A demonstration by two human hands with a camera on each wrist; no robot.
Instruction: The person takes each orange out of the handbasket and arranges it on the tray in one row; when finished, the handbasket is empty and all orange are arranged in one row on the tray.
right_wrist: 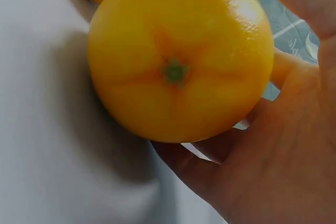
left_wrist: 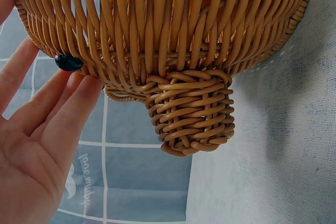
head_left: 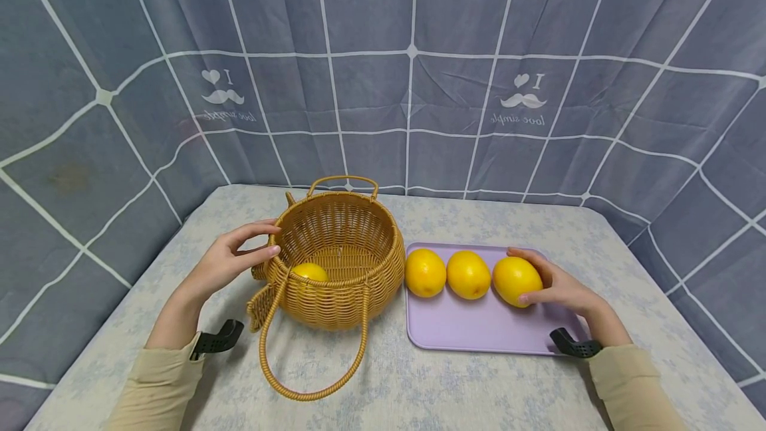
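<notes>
one yellow fruit (head_left: 513,279), gripped by right hand (head_left: 564,288) at right end of lilac tray (head_left: 473,326), is separated by two like fruits (head_left: 469,275) from wicker basket (head_left: 335,304), touched at left rim by outstretched left hand (head_left: 223,259).

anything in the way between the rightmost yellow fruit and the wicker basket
Yes: straight across the purple tray, the middle fruit and left fruit lie between the rightmost fruit and the wicker basket, whose side wall rises beyond. Above them, nothing visible blocks its open top.
</notes>
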